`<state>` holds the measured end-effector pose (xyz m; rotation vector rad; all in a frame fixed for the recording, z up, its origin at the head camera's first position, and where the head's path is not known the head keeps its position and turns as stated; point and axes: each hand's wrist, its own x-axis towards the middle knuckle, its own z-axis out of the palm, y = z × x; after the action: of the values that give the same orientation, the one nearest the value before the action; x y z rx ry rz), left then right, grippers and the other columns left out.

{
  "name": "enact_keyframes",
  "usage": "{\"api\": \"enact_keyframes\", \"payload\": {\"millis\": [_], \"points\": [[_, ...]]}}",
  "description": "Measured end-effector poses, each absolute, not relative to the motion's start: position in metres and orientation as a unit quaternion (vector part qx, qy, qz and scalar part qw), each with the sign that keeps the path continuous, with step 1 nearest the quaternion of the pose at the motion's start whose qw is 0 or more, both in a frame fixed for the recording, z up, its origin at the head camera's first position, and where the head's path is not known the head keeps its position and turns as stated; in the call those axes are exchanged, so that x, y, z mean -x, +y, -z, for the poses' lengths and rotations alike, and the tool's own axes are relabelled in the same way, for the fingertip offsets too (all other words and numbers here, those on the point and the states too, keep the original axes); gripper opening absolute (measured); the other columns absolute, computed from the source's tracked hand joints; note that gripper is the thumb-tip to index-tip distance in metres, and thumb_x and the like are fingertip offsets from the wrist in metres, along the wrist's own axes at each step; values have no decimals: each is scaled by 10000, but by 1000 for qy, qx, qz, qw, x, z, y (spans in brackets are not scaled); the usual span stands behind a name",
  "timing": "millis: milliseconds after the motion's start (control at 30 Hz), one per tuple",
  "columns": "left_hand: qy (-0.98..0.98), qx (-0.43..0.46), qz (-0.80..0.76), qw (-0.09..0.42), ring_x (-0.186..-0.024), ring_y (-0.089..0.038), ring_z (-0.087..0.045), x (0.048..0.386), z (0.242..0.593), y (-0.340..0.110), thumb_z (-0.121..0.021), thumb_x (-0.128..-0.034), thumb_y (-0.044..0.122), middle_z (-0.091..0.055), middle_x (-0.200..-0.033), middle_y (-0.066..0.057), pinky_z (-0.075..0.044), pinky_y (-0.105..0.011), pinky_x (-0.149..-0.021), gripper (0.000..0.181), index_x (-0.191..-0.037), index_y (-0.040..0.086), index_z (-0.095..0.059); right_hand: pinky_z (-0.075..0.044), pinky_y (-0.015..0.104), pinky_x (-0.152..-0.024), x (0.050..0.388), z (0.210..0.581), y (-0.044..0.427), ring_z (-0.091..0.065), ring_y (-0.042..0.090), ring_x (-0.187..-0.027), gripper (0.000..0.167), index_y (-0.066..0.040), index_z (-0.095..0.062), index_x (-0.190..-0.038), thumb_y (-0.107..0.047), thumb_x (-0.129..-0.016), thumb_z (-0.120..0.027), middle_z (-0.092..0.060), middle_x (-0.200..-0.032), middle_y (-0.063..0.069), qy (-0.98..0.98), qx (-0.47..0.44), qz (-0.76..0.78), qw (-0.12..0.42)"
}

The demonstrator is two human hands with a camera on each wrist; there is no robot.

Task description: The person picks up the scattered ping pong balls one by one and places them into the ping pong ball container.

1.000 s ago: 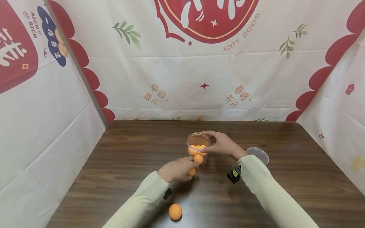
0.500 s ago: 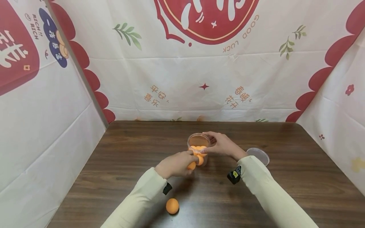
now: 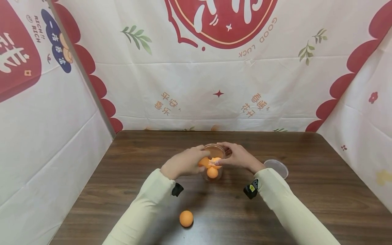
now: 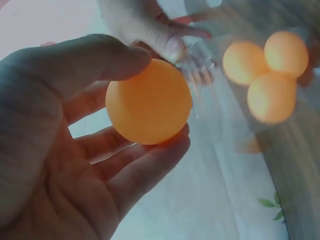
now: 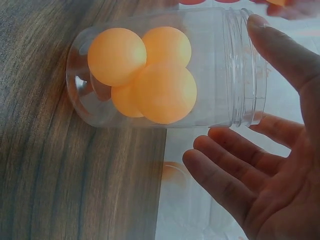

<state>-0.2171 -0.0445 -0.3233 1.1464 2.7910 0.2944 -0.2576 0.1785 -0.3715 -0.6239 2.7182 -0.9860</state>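
A clear plastic jar (image 5: pixel 212 45) stands upright on the table with several orange ping-pong balls (image 5: pixel 166 92) inside. My right hand (image 3: pixel 240 158) holds it by the threaded neck, thumb on one side and fingers on the other. Between thumb and fingers, my left hand (image 3: pixel 183 164) pinches another ping-pong ball (image 4: pixel 149 102) beside the jar's open mouth. One more loose ball (image 3: pixel 186 218) lies on the table, nearer to me than the jar. In the head view, my left hand hides part of the jar's left side.
A clear round lid (image 3: pixel 276 169) lies flat on the dark wooden table (image 3: pixel 137 149), right of the jar and beside my right sleeve. White printed cloth (image 3: pixel 196 81) hangs behind the table and along both sides.
My left hand has risen from low beside the jar to its mouth, with the ball in its fingers. The right hand stays on the jar. The loose ball has rolled slightly away from me.
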Motion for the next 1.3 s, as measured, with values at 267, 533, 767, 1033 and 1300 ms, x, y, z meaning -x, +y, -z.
{"api": "enact_keyframes", "payload": {"millis": [267, 533, 767, 1033, 1300], "points": [[920, -379, -100, 20, -766, -127, -506, 227, 318, -39, -672, -880, 173, -522, -974, -21, -429, -229, -669, 321, -1185, 104, -603, -515, 407, -862, 258, 370, 178, -590, 256, -1049, 817, -84, -459, -1404, -440, -746, -787, -610, -1184, 124, 919, 204, 324, 92], [917, -379, -118, 41, -776, -127, -530, 243, 322, -22, -644, -909, 194, -541, -1059, -33, -451, -216, -691, 388, -1287, 140, -578, -512, 422, -858, 258, 371, 179, -582, 269, -1070, 789, -114, -477, -1387, -474, -750, -772, -602, -1209, 149, 914, 205, 335, 98], [924, -361, -114, 60, -788, -132, -525, 254, 324, -12, -634, -910, 167, -548, -1138, -50, -449, -214, -679, 444, -1338, 116, -527, -503, 432, -860, 258, 373, 179, -579, 276, -1060, 646, -125, -536, -1302, -430, -780, -761, -603, -1188, 169, 911, 212, 339, 97], [924, -355, -120, 83, -762, -118, -516, 262, 333, -3, -647, -907, 173, -534, -1075, -27, -442, -210, -652, 440, -1331, 132, -536, -506, 423, -856, 257, 372, 180, -594, 255, -1019, 558, -113, -568, -1244, -374, -792, -765, -629, -1122, 135, 911, 219, 339, 90], [922, -363, -109, 80, -797, -129, -525, 268, 343, -2, -653, -906, 205, -528, -1030, -22, -457, -224, -687, 398, -1297, 201, -578, -500, 420, -872, 257, 371, 179, -583, 251, -1048, 601, -137, -558, -1252, -429, -772, -769, -616, -1135, 83, 910, 210, 343, 96]]}}
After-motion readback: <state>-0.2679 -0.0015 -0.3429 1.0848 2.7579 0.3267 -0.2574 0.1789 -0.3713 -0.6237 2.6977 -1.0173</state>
